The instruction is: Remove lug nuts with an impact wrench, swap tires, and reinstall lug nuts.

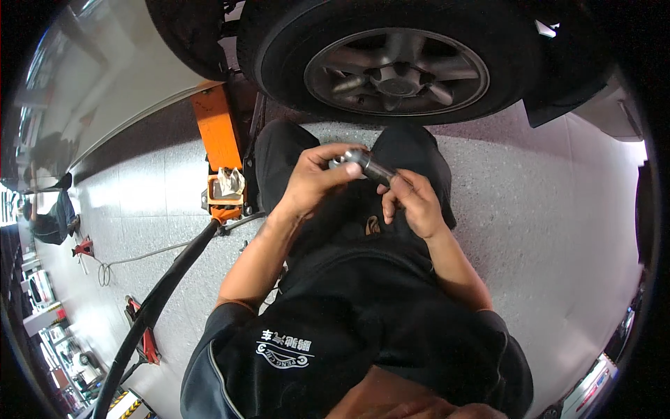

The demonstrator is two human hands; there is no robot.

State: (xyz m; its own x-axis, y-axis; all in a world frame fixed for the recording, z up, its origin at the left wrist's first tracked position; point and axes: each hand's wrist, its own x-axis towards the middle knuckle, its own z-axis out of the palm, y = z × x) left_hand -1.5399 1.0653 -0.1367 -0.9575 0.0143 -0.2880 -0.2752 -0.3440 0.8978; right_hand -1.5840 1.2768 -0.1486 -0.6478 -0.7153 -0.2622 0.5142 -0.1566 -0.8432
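Note:
In front of my lap, a dark cylindrical tool [377, 170] with a shiny metal head lies slantwise between both hands. Its exact kind is not clear from here. My left hand [315, 179] is closed round the metal head, the thumb pressed along it. At the lower, dark end, my right hand [417, 204] pinches the tool with bent fingers. Just beyond the hands is a vehicle wheel [397, 82] with a grey spoked rim and black tyre. My knees are bent on either side of the tool.
Left of my knees stands an orange floor jack [217, 126] with a long black handle [155, 307] reaching toward me; a crumpled pale cloth or wrapper [230, 182] sits on it. Red jack stands [148, 342] and a hose [150, 257] are on the grey floor. The vehicle body [115, 66] overhangs at upper left.

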